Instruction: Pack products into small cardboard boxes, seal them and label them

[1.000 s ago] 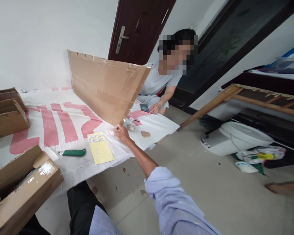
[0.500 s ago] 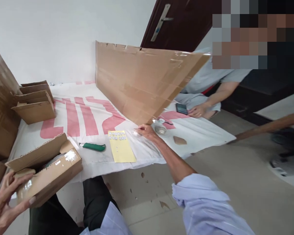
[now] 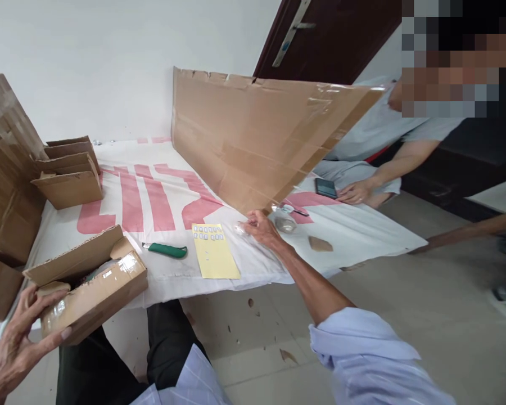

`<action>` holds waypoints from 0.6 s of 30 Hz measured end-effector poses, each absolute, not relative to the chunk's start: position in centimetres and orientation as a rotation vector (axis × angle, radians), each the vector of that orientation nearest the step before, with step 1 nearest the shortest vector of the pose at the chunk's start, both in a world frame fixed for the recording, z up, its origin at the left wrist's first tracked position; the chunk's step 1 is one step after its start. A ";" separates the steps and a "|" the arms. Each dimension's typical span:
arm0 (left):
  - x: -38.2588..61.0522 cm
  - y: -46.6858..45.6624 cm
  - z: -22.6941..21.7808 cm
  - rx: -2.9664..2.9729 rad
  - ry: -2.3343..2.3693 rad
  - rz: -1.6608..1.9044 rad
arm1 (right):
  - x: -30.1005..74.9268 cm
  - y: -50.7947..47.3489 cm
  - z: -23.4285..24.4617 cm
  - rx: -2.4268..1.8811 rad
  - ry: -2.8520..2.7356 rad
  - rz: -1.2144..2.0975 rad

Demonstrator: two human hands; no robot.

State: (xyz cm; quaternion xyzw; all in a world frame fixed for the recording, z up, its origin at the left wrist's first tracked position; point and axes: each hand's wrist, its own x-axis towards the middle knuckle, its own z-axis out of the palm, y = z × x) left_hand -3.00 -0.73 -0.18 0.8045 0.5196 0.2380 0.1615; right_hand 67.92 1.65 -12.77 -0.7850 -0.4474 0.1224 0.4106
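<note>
My left hand grips the near left end of a small open cardboard box, thumb on the front side and fingers over the end. The box is tilted at the table's front edge, and its contents are mostly hidden. My right hand is closed, fingertips together on a small clear, shiny piece whose kind I cannot make out. A yellow sheet with rows of small pale stickers lies left of that hand. Further left is a green utility knife. Just right of the hand sits a clear round container.
A large cardboard panel stands slanted across the table. Folded cardboard pieces and a big carton are at left. A person's hand is near a phone at right. A cardboard scrap lies near the edge.
The whole view has shifted, so things appear slightly further right. Both hands keep their holds, the left on the box and the right on the small clear piece.
</note>
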 end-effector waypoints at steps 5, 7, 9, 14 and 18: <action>-1.9 -1.5 0.3 2.153 1.454 0.714 | 66.0 0.0 -13.0 -2.071 -1.496 -0.107; -1.5 -1.8 0.5 2.127 1.447 0.741 | 65.6 -0.5 -13.3 -2.095 -1.580 -0.221; -1.4 -1.9 0.5 2.110 1.444 0.759 | 65.5 -0.7 -13.6 -2.110 -1.622 -0.273; -1.9 -1.8 0.8 2.129 1.448 0.636 | 65.9 -0.6 -14.8 -2.138 -1.629 -0.258; -1.5 -1.9 1.1 2.112 1.448 0.670 | 65.7 -0.7 -16.2 -2.107 -1.597 -0.220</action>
